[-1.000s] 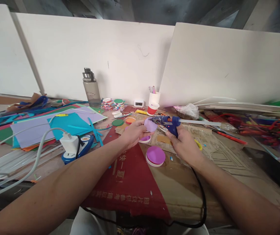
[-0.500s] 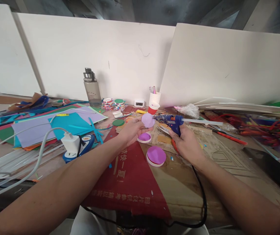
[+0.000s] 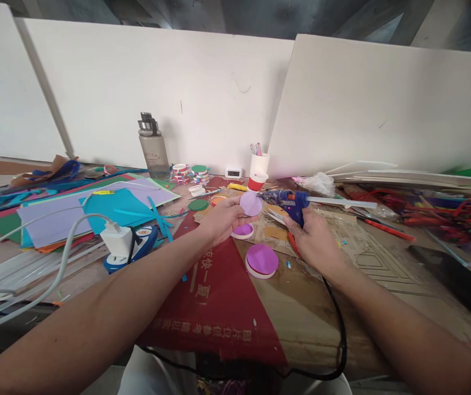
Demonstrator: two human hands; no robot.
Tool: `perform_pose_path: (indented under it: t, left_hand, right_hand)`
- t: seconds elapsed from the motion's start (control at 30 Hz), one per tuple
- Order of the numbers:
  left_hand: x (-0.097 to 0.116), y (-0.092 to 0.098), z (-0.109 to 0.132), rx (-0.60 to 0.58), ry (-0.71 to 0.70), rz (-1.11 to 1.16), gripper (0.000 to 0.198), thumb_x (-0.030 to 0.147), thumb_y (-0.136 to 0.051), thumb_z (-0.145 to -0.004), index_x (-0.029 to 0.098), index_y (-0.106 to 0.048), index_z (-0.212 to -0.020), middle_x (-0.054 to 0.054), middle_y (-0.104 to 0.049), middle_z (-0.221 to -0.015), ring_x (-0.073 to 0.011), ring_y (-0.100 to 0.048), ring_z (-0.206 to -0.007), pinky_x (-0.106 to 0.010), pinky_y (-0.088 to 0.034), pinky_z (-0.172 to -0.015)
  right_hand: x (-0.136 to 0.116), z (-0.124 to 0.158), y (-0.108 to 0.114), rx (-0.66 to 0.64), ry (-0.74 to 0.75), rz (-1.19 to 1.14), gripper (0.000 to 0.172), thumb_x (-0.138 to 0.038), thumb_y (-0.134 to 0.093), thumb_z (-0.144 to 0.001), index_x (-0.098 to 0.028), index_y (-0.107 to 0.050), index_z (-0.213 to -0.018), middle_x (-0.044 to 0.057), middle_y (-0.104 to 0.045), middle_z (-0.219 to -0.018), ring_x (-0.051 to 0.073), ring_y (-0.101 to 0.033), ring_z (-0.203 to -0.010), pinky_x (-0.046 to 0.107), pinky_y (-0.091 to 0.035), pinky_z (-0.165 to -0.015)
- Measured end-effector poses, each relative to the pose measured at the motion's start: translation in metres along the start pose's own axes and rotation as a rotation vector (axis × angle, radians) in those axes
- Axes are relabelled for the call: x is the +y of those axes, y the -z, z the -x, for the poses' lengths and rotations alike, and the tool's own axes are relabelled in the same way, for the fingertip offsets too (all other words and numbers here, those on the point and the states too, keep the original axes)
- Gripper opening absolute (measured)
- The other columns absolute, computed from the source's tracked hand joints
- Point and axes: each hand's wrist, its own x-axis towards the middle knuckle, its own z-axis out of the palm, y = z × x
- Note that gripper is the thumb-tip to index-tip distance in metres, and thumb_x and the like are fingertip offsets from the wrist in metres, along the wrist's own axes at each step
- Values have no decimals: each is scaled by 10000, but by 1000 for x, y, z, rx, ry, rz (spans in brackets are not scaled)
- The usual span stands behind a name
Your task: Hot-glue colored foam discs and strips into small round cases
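Note:
My left hand (image 3: 228, 220) pinches a pale purple paper disc (image 3: 251, 203) by its left edge, held up above the table. In my right hand (image 3: 317, 237) is a blue glue gun (image 3: 293, 206), with a long clear glue stick (image 3: 338, 202) jutting from its back. The gun's nozzle lies close to the disc's right edge; whether they touch I cannot tell. Scissors (image 3: 279, 218) with orange-red handles show by my right hand, partly hidden by it. Below the hands lie a round white-rimmed piece with a purple top (image 3: 262, 260) and a smaller similar one (image 3: 242, 231).
Coloured paper sheets (image 3: 54, 216) and a power strip with a white charger (image 3: 118, 241) lie left. A bottle (image 3: 153, 148), a small clock (image 3: 233, 173) and paper cups (image 3: 257, 180) stand at the back. The gun's black cord (image 3: 342, 329) hangs over the front edge; a black phone-like object (image 3: 452, 282) lies right.
The purple disc has shifted slightly right and tilted a little beside the nozzle. My right hand keeps nearly the same place, and the whole view has moved slightly.

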Motion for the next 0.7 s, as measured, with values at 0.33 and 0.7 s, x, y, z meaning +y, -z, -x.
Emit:
perform_pose_path:
  t: [0.33,0.7]
  left_hand:
    - [-6,-3,2,-17,16,-55,201,104,-708,-629,129,-735,-827,-102,-726,-1044,-218,-668,-994,-440,-508,-991]
    - [-6,-4,1,-34,10,-81,202,133,-709,-628,128,-719,-830,-92,-716,-1015,-211,-658,-989,-438,-493,-997]
  right_hand:
    - [-3,2,-3,-42,-13,3,358,-351,-482,-915,-170,-581,-1208,158,-700,-1105,328,-638,-1008,485,-474,-907]
    - [-4,2,-4,-35,-6,33,397,-342,-481,-916,-128,-571,-1238,165,-701,-1085,318,-643,-982,448,-475,-865]
